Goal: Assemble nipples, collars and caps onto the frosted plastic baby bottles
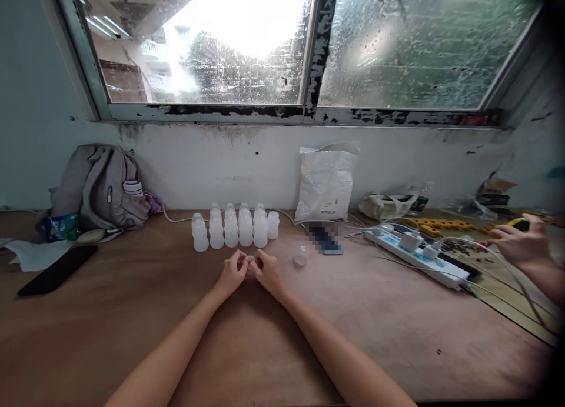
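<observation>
My left hand (pixel 233 272) and my right hand (pixel 267 270) meet at the middle of the table, fingers pinched together on a small clear piece (pixel 251 259). The fingers cover most of it. Just behind them stands a row of several translucent white bottles (pixel 231 227), most with clear caps. The bottle (pixel 273 225) at the row's right end is shorter and shows no clear cap. To the right of my right hand, a small clear part (pixel 300 259) rests on the wooden table (pixel 212 354).
A phone (pixel 324 237) and a white plastic bag (pixel 327 183) are right of the bottles. Farther right lie a power strip (pixel 417 257) with cables and another person's hand (pixel 525 245) holding something yellow and black. A backpack (pixel 103 186) and a black flat object (pixel 57 270) are left.
</observation>
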Available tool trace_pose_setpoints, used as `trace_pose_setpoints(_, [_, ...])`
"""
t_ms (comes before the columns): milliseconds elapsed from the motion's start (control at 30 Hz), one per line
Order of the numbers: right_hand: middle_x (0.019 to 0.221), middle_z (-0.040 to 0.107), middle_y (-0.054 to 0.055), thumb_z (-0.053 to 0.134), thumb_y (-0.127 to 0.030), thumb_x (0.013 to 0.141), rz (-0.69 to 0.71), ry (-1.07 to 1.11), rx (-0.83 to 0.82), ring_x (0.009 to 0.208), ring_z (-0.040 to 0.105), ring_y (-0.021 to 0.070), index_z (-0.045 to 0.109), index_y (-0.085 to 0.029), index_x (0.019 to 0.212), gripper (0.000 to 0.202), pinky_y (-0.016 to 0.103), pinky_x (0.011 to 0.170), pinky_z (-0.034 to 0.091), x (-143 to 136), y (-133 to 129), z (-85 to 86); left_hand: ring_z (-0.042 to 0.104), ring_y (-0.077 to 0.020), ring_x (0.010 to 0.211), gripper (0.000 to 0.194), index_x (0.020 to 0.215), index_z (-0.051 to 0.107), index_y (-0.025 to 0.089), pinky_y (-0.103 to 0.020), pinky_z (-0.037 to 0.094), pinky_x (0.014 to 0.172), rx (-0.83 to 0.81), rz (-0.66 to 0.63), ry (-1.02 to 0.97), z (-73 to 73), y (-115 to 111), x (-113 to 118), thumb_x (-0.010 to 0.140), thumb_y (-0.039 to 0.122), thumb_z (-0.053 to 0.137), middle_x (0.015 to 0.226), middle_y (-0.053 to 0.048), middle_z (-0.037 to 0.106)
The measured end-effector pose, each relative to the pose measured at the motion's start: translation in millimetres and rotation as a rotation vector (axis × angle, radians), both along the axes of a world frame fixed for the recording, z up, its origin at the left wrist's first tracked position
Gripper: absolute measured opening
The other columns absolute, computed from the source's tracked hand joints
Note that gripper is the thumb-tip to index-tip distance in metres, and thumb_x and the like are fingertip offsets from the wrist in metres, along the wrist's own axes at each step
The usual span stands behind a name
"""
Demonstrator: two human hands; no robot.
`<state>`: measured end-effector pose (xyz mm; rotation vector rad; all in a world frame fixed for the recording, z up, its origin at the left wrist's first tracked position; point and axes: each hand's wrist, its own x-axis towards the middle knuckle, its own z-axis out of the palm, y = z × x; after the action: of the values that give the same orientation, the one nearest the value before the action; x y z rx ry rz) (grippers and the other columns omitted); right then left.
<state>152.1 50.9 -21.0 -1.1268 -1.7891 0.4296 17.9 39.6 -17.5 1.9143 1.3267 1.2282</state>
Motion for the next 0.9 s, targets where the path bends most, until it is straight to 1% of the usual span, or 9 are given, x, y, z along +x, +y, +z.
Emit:
trace_pose_setpoints(133, [0.059,0.054,-0.001,0.048,-0.023,0.074,-0.002,-0.028,0.027,0.053,0.049,0.0125,0.053,-0.019,0.071,0.008,0.022,0.054,0.035,6,-6,-2.4,0.058,-0.0123,0.055,0.012,0.084,0.052,0.019,-0.022,0.045,0.054,0.042,0.032,0.077,-2.3,-3,-1,0.08,0.029,0.047,0.068,0.0,0.062])
trace_pose_setpoints(233, [0.063,0.058,0.0,0.048,-0.022,0.075,0.014,-0.04,0.042,0.054,0.051,0.0127,0.055,-0.019,0.078,0.008,0.022,0.055,0.038,8,-11,-0.6,0.059,-0.0132,0.06,0.012,0.087,0.051,0.019,-0.022,0.044,0.058,0.072,0.048,0.135,-0.2,-10,-2,0.079,0.027,0.048,0.071,0.0,0.062])
trace_pose_setpoints(300, [0.066,0.058,0.0,0.048,-0.021,0.074,0.026,-0.046,0.068,0.055,0.052,0.0126,0.054,-0.019,0.078,0.007,0.022,0.055,0.04,8,-14,1.2,0.059,-0.0135,0.061,0.011,0.087,0.051,0.02,-0.023,0.043,0.06,0.098,0.053,0.174,2.5,-16,-3,0.078,0.026,0.048,0.07,0.0,0.062])
trace_pose_setpoints(433, [0.07,0.056,0.001,0.048,-0.019,0.074,0.036,-0.049,0.128,0.057,0.051,0.0123,0.052,-0.019,0.072,0.004,0.022,0.055,0.041,4,-15,2.1,0.06,-0.014,0.062,0.008,0.085,0.05,0.021,-0.022,0.041,0.06,0.146,0.054,0.245,6.2,-22,-5,0.079,0.022,0.046,0.067,0.002,0.061])
trace_pose_setpoints(700, [0.071,0.054,0.001,0.048,-0.018,0.074,0.042,-0.056,0.151,0.056,0.05,0.0116,0.051,-0.019,0.071,0.003,0.022,0.055,0.041,2,-12,-1.9,0.058,-0.0142,0.058,0.004,0.08,0.049,0.022,-0.021,0.039,0.057,0.163,0.094,0.304,3.8,-18,-4,0.076,0.021,0.048,0.061,0.004,0.058])
trace_pose_setpoints(800, [0.074,0.055,0.002,0.048,-0.018,0.074,0.037,-0.053,0.144,0.056,0.05,0.0116,0.051,-0.019,0.073,0.003,0.022,0.055,0.042,2,-11,-2.9,0.059,-0.0136,0.06,0.006,0.081,0.048,0.023,-0.021,0.041,0.059,0.147,0.108,0.297,2.8,-16,-4,0.076,0.021,0.048,0.063,0.004,0.06])
trace_pose_setpoints(900, [0.077,0.058,0.002,0.047,-0.017,0.073,0.035,-0.054,0.136,0.057,0.051,0.0117,0.051,-0.019,0.077,0.006,0.022,0.056,0.042,2,-11,-4.4,0.06,-0.0136,0.064,0.01,0.086,0.046,0.023,-0.022,0.042,0.061,0.135,0.126,0.289,3.2,-17,-3,0.076,0.021,0.048,0.071,0.003,0.063])
